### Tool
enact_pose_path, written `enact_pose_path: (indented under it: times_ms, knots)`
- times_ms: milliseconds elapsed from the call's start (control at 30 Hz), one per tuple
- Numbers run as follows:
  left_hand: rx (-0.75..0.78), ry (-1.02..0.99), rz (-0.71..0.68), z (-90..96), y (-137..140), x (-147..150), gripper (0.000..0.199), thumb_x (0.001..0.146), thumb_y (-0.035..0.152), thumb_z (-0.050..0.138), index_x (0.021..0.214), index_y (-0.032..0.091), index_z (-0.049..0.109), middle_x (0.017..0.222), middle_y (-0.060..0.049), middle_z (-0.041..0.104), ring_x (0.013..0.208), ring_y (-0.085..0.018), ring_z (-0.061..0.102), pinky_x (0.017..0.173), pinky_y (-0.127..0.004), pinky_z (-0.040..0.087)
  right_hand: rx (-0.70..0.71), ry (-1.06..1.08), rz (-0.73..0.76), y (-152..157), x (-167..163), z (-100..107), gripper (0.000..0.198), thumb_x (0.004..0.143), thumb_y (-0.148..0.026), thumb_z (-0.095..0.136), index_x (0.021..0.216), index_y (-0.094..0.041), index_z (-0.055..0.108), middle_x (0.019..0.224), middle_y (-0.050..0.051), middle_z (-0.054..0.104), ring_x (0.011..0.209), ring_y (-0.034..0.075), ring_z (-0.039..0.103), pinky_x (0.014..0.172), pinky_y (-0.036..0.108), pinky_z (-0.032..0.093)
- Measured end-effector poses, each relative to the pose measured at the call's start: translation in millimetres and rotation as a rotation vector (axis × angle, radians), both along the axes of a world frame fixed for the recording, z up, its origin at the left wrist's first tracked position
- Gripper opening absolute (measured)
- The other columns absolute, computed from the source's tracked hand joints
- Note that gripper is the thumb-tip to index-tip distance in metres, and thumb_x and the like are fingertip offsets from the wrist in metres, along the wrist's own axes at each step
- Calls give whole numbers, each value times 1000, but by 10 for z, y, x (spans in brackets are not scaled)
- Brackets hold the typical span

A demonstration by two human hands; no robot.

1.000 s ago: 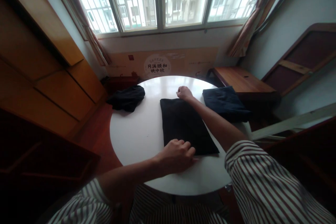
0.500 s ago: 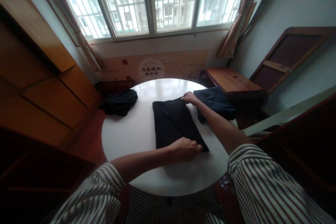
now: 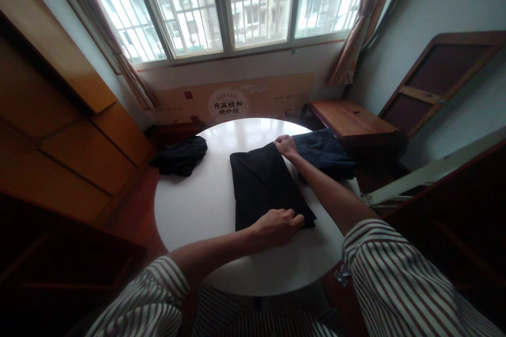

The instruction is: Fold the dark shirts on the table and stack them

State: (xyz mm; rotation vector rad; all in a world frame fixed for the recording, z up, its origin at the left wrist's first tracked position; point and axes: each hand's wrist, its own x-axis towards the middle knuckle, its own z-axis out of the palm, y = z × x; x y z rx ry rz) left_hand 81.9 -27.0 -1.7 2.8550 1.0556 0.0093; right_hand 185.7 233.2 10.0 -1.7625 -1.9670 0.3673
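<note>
A folded piece of black cloth [image 3: 263,181], probably a garment, lies flat on the white round table [image 3: 193,221]. My left hand [image 3: 279,226] is closed at its near edge, close to the near right corner; the fingertips are partly hidden under the hand. At the far right corner my right hand [image 3: 285,146] pinches the cloth's edge between thumb and fingers. Beside that hand, to the right, rests a folded dark blue cloth [image 3: 324,152]. On the table's far left sits a crumpled black cloth [image 3: 182,155], apart from both hands.
Behind the table on the right stands a low wooden table [image 3: 351,118]. A printed banner [image 3: 256,97] lines the wall under the barred window [image 3: 256,5]. Orange-brown cabinets [image 3: 79,152] stand on the left. A wooden-framed panel [image 3: 430,81] leans at the right wall.
My right hand has lifted the cloth's far right corner slightly, and its right edge shows separate layers near the front. My left hand has barely moved.
</note>
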Motion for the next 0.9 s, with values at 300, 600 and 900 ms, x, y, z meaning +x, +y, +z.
enact_pose_path:
  times_ms: [300, 600, 900]
  knots:
    - [92, -80, 84, 121, -246, -204, 16, 99, 28, 48, 104, 15, 57, 102, -10, 58, 94, -23, 55, 77, -33, 51, 42, -106, 215, -53, -278, -25, 26, 89, -26, 65, 112, -18, 73, 124, 14, 64, 120, 27, 58, 101, 34, 46]
    - [187, 120, 146, 37, -358, -401, 17, 89, 8, 50, 101, 5, 61, 91, -12, 56, 86, -24, 53, 69, -35, 47, -63, -147, 528, 50, -746, -70, 15, 83, -23, 73, 97, -20, 78, 109, 8, 72, 98, 18, 66, 86, 22, 49]
    - [296, 123, 17, 33, -400, -315, 17, 93, 12, 48, 98, 6, 63, 90, -11, 54, 84, -23, 53, 65, -34, 44, 12, -210, 460, -118, -787, 70, 18, 91, -19, 62, 102, -21, 76, 119, 11, 67, 115, 25, 59, 97, 32, 47]
